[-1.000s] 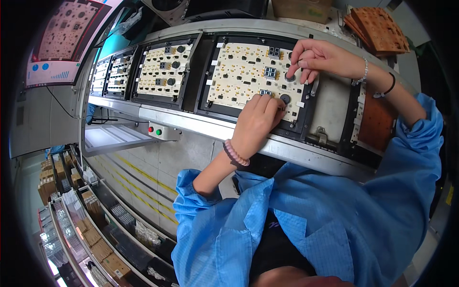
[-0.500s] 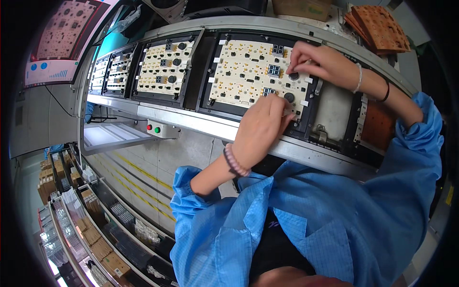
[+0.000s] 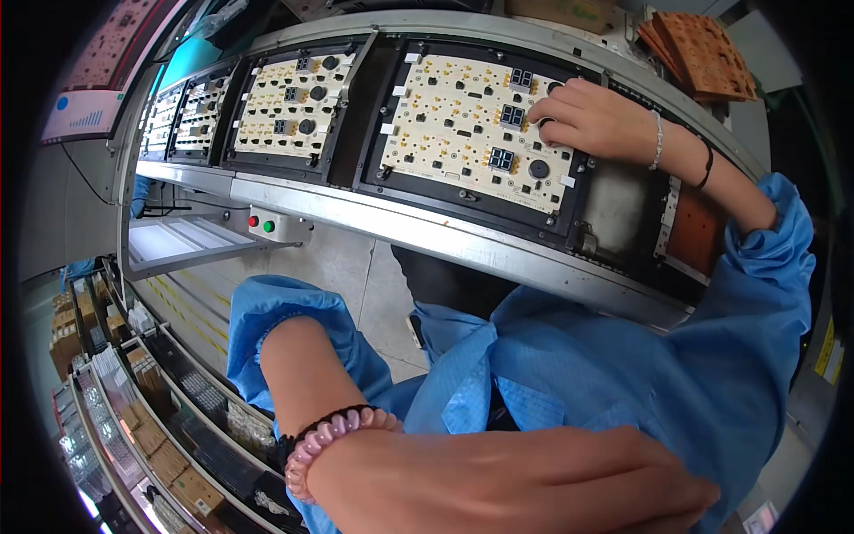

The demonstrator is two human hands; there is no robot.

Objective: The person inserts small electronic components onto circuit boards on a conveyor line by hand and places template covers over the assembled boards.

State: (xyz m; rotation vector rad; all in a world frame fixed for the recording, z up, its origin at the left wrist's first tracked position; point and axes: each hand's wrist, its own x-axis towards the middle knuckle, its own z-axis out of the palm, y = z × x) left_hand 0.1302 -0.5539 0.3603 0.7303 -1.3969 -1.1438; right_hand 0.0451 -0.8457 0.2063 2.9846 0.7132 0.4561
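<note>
A cream circuit board (image 3: 436,133) sits in a black frame on the line, bearing three two-digit display modules (image 3: 501,159) and small black and yellow parts. My right hand (image 3: 592,120) is over its right side, fingers curled and closed around a black round component beside the middle display; the fingers partly cover it. Below that, another black round component (image 3: 538,168) is uncovered. My left hand (image 3: 525,481) is off the board, large and close at the bottom of the view, fingers pressed together and pointing right. Its fingertips' underside is hidden, so anything held there cannot be seen.
Similar framed boards (image 3: 289,107) continue along the line to the left. A metal rail (image 3: 427,222) borders the near side, with a red-and-green button box (image 3: 267,224) below. Orange-brown panels (image 3: 703,58) lie at the far right. Racks of cartons (image 3: 169,445) stand lower left.
My left hand has left the board's lower display and come back toward me, to the bottom of the view. My right hand stays at the board's right side, its fingers lower over the round component.
</note>
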